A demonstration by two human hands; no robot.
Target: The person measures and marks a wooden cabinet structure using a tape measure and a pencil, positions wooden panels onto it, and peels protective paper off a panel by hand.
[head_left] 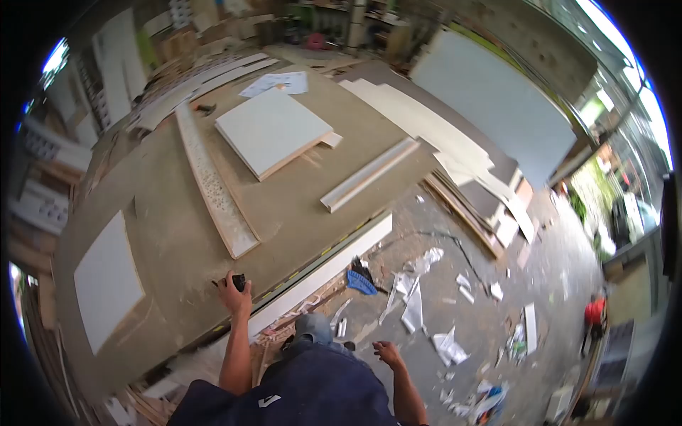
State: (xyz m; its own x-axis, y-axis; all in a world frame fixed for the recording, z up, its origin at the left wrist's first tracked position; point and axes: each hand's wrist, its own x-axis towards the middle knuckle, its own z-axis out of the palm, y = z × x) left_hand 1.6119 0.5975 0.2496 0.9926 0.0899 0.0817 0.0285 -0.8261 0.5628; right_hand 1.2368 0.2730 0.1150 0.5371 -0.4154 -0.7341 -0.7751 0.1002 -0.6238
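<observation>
My left hand (233,292) is at the front edge of the large brown worktable (170,263), its fingers closed round a small black object (239,282). Just beyond it, the near end of a long shallow tray-like strip (213,192) rests on the table. My right hand (388,353) hangs over the floor to the right of my body, fingers partly curled, and whether anything is in it is too small to tell. A thick white panel (273,131) lies farther back on the table.
A white sheet (109,284) lies at the table's left. A pale channel piece (369,174) is on its right side. Papers (291,83) lie at the back. Scraps (449,348) and a blue brush-like item (361,282) litter the floor. Boards (462,213) stick out at right.
</observation>
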